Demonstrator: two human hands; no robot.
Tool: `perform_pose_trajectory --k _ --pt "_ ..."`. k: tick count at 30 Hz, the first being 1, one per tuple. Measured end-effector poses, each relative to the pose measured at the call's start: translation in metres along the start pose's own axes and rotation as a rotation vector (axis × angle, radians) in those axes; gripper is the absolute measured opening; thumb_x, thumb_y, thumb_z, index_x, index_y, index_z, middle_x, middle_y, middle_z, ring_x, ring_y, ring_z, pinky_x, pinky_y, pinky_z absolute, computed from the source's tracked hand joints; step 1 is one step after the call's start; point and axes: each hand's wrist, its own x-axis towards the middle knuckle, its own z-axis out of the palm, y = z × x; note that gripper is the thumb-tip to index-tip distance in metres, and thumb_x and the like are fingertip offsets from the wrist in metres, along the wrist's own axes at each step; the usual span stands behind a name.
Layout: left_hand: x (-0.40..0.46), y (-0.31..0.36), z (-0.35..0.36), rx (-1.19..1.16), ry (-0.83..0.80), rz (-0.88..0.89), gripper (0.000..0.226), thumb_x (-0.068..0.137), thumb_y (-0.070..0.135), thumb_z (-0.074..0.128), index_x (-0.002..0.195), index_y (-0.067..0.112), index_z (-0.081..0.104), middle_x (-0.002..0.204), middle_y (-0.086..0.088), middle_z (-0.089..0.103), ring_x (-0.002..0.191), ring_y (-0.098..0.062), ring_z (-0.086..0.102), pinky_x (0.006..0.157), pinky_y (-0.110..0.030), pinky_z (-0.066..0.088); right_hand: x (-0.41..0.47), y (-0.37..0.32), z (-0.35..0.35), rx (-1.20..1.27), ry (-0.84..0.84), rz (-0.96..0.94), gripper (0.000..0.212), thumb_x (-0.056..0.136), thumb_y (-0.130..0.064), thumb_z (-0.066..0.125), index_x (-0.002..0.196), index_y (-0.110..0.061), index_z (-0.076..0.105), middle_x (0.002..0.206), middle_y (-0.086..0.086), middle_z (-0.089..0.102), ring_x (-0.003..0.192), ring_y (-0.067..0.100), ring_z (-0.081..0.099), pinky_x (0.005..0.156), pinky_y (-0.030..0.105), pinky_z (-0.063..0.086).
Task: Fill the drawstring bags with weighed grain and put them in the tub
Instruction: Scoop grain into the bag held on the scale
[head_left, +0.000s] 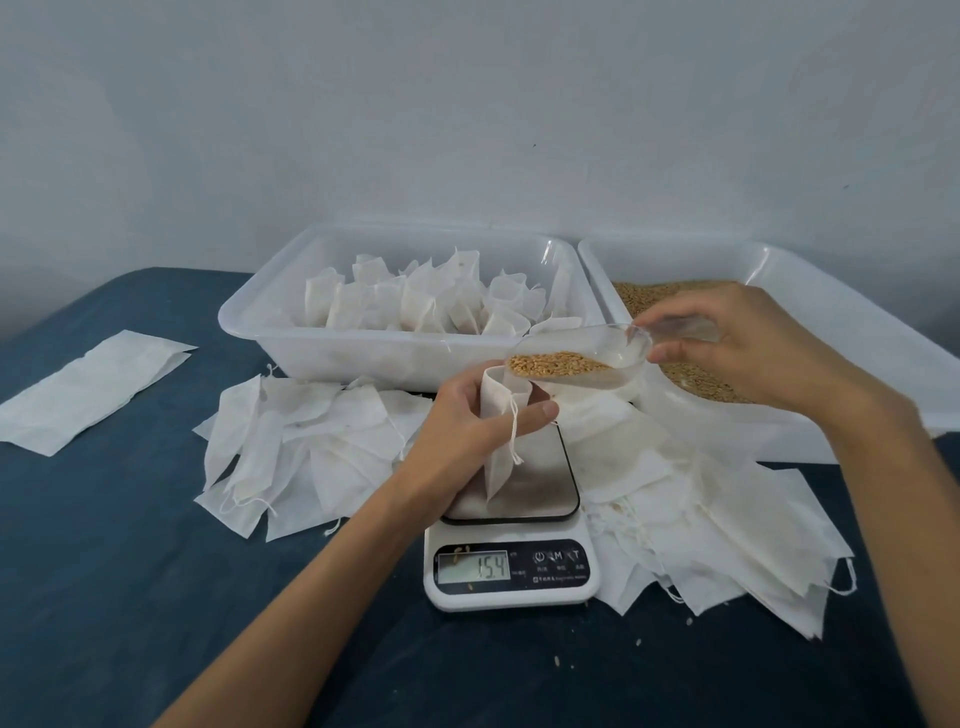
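Scale (511, 545) and loose bags (311, 447) crowd dark-blue tabletop (104, 571), pale wall (467, 104) behind.

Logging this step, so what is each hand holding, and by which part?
Left hand grips the drawstring bag near its open top; right hand holds the clear scoop by its handle.

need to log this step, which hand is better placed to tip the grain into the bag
Right. The right hand already holds the scoop of grain at the mouth of the bag, which the left hand grips over the scale.
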Motion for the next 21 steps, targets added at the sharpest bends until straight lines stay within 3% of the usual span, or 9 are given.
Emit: perform_pose_trajectory --k 4,7,9,11,13,16,21 --pt "0.000 0.001 0.001 -0.026 0.005 0.006 0.046 0.081 0.026 0.083 0.125 0.018 0.069 0.100 -0.002 0.077 0.097 -0.012 0.072 0.090 -0.032 0.053 -0.003 0.014 -0.008 0.026 -0.001 0.024 0.017 0.089 -0.017 0.075 0.102 -0.028 0.075 0.104 -0.018 0.073 0.103 -0.012 0.063 0.087 0.018 0.045" --pt "0.000 0.003 0.002 -0.025 -0.004 0.025 0.053 0.080 0.025 0.083 0.129 0.021 0.065 0.098 0.000 0.076 0.096 -0.012 0.071 0.093 -0.036 0.052 -0.005 0.033 -0.016 0.041 0.036 0.093 0.015 0.091 -0.018 0.073 0.103 -0.027 0.073 0.104 -0.021 0.072 0.101 -0.013 0.063 0.081 0.008 0.045" --pt "0.000 0.004 0.002 -0.035 -0.007 0.031 0.056 0.078 0.025 0.083 0.131 0.023 0.063 0.098 0.000 0.075 0.095 -0.014 0.070 0.094 -0.038 0.052 -0.006 0.049 -0.023 -0.003 0.072 0.172 0.014 0.091 -0.020 0.073 0.103 -0.028 0.070 0.102 -0.025 0.068 0.095 -0.016 0.059 0.077 0.009 0.040" --pt "0.000 0.004 0.002 -0.040 -0.002 0.034 0.058 0.077 0.024 0.084 0.131 0.024 0.063 0.098 -0.001 0.075 0.094 -0.015 0.070 0.096 -0.040 0.051 -0.006 0.066 -0.029 -0.088 0.090 0.265 0.016 0.091 -0.019 0.074 0.103 -0.028 0.066 0.099 -0.021 0.064 0.091 -0.011 0.055 0.077 0.019 0.040" --pt "-0.001 0.005 0.003 -0.040 0.003 0.034 0.058 0.077 0.023 0.084 0.131 0.024 0.063 0.097 -0.002 0.075 0.093 -0.015 0.069 0.096 -0.039 0.050 -0.004 0.082 -0.032 -0.174 0.076 0.372 0.018 0.091 -0.018 0.074 0.102 -0.026 0.063 0.099 -0.009 0.063 0.090 0.009 0.058 0.081 0.032 0.041" --pt "-0.002 0.006 0.003 -0.026 0.015 0.029 0.057 0.077 0.024 0.085 0.130 0.026 0.064 0.099 -0.003 0.076 0.094 -0.014 0.070 0.092 -0.035 0.049 0.000 0.104 -0.030 -0.298 -0.004 0.513 0.017 0.091 -0.017 0.074 0.105 -0.016 0.065 0.104 0.002 0.062 0.098 0.022 0.056 0.087 0.037 0.045" --pt "-0.002 0.006 0.003 -0.019 0.029 0.015 0.058 0.079 0.022 0.086 0.132 0.026 0.062 0.102 -0.004 0.076 0.095 -0.013 0.071 0.090 -0.031 0.049 0.010 0.125 -0.020 -0.469 -0.161 0.642 0.014 0.089 -0.015 0.075 0.079 -0.010 0.068 0.093 0.012 0.066 0.080 0.024 0.055 0.065 0.033 0.040"
